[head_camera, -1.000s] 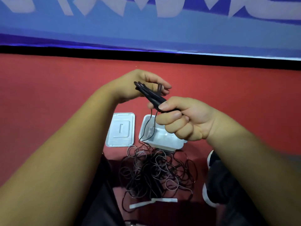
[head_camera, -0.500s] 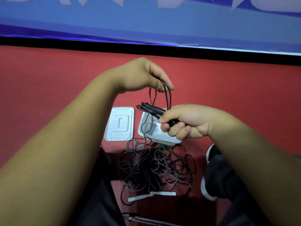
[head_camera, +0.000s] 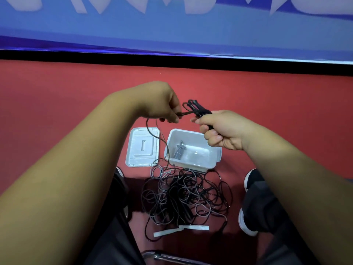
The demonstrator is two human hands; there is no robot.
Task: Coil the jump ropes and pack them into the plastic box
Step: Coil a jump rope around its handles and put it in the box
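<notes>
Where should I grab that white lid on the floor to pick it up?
I'd pinch the lid by its left long edge, coming from the left: it lies flat, the box sits close on its right, and a rope strand hangs across that side.

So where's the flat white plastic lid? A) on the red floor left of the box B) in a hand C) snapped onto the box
A: the flat white plastic lid lies on the red floor, left of the open white plastic box.
</notes>
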